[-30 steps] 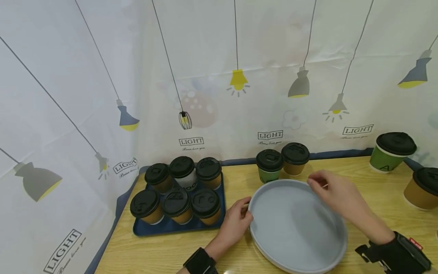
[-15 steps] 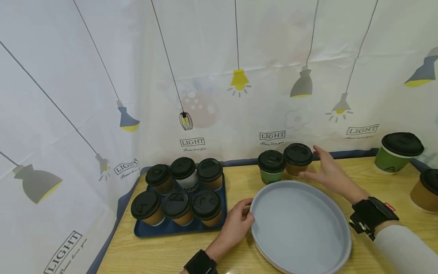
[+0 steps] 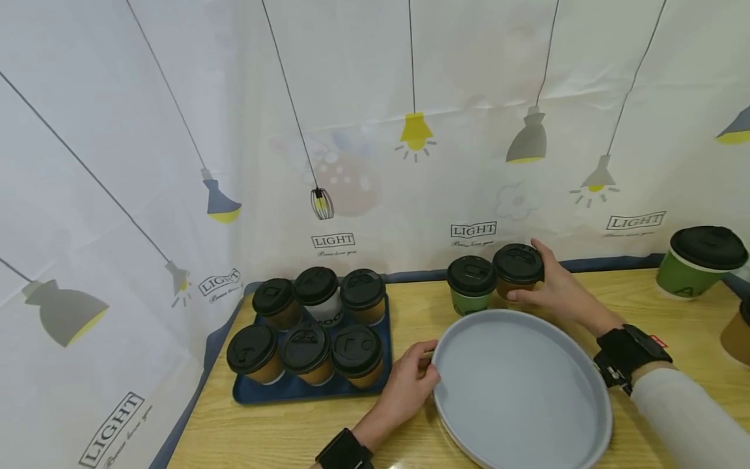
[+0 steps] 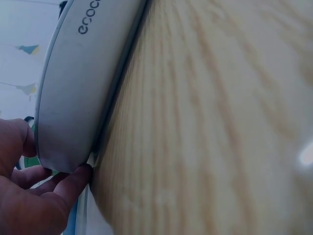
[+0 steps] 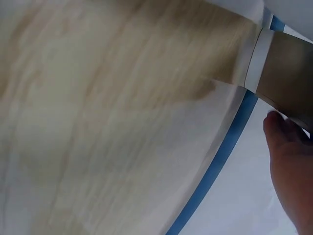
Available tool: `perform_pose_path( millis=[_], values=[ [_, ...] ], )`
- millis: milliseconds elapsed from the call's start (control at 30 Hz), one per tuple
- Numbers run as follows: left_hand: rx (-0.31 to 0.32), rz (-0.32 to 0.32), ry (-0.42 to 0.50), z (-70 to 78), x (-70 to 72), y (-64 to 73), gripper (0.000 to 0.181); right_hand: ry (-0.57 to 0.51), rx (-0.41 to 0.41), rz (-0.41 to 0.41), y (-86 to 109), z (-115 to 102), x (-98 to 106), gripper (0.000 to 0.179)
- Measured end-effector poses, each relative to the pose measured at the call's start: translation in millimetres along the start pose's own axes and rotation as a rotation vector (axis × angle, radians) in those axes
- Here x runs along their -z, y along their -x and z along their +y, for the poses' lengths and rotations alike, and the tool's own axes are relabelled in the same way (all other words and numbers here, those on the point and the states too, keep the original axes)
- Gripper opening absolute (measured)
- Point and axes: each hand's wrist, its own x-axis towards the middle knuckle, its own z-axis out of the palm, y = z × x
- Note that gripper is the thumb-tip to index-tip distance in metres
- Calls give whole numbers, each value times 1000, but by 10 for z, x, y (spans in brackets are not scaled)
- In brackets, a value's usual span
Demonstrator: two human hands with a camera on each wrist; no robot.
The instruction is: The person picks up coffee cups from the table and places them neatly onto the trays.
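Observation:
My left hand (image 3: pixel 408 380) holds the rim of a round grey tray (image 3: pixel 521 391) with a raised edge. In the left wrist view the thumb and fingers (image 4: pixel 73 183) pinch the tray's side wall (image 4: pixel 83 93), which bears dark lettering. Behind the tray, my right hand (image 3: pixel 565 290) grips a brown paper coffee cup (image 3: pixel 511 286) with a black lid from its right side, thumb in front and a finger behind. Touching or close beside that cup stands a green coffee cup (image 3: pixel 471 301), also black-lidded. In the right wrist view the brown cup (image 5: pixel 286 68) shows next to the fingers.
A blue tray (image 3: pixel 281 394) with several lidded coffee cups (image 3: pixel 305 352) stands left on the wooden table (image 3: pixel 281 433). At the right are a larger green cup (image 3: pixel 691 273) and a partly cut-off brown cup (image 3: pixel 738 339). A printed cloth (image 3: pixel 375 163) hangs behind.
My right hand has moved from the round tray's far rim to the brown cup, opened around it and then closed on it. The left hand stays on the tray's rim.

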Motion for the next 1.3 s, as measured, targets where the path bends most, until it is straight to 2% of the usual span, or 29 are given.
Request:
perform_pose_path(
  millis=[233,433,567,833,1033,1133,1300],
  values=[
    [-6,2,4,16,-4,8,44,-33,62,4,29,46,26,113],
    [4,-5,-12,4,-24,-9,45,4,9,60,158,-21,144,117],
    [3,-2,-16,-2,-26,-5,45,-25,2,96,301,-125,227,115],
    [-18,17,-13,-4,-27,5,43,-125,87,187,654,-308,239,104],
    [-12,18,-18,8,-21,14,43,-172,202,217,908,-421,148,105],
    [-8,16,-25,16,-22,13,44,-133,221,229,994,-444,92,105],
    [-14,15,-34,18,-32,8,43,-33,207,237,1085,-404,11,100]
  ],
)
